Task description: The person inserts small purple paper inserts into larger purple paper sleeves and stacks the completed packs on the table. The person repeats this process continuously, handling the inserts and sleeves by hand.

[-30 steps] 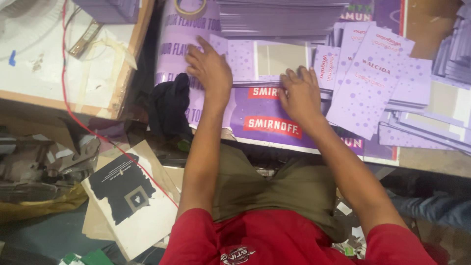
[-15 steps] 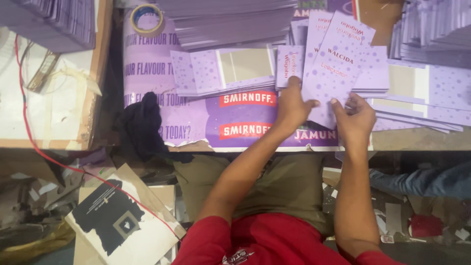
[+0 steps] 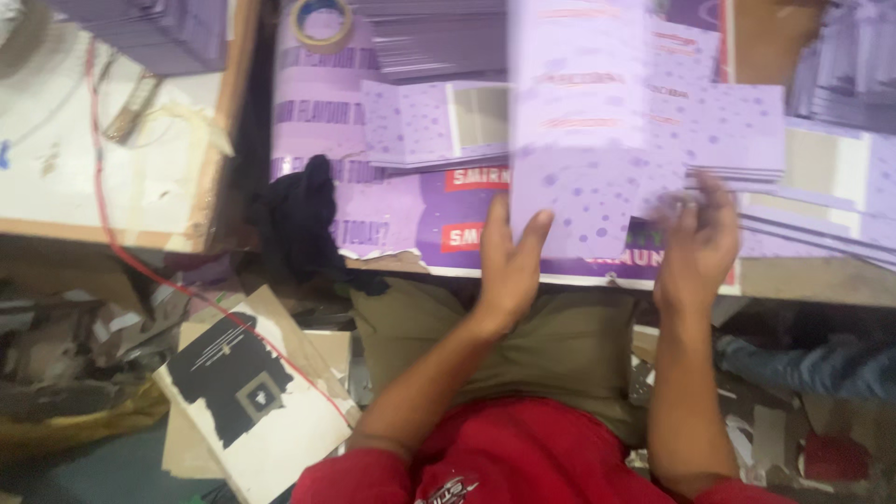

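Left hand [image 3: 509, 266] raised against the lower left of a large purple card [image 3: 579, 140], thumb spread to the right, fingers flat on the near face. Card held up toward the camera, badly blurred, top edge cut off by the frame, pale with darker dots; printing on it unreadable. Hard to tell whether one card or several stacked. Right hand [image 3: 695, 243] just right of the card's lower edge, fingers half curled and loosely open, tips near the card; contact not clear through the blur, so grip there impossible to judge.

Behind the card, mostly hidden: a purple banner [image 3: 401, 210] spread over the bench, red patches showing near the left hand. More purple cards [image 3: 737, 131] fanned to the right, partly covered. Folded card with a pale window [image 3: 434, 121] lying left of the raised one. Tape roll [image 3: 322, 23] at the top, upper rim cut off. Dark cloth [image 3: 299, 219] bunched at the bench edge. Red cord [image 3: 121, 252] trailing across the white board [image 3: 93, 177] at left and down into scrap. Black-and-white box [image 3: 243, 392] below, tilted. Red shirt [image 3: 523, 457] and olive lap at the bottom, cropped.
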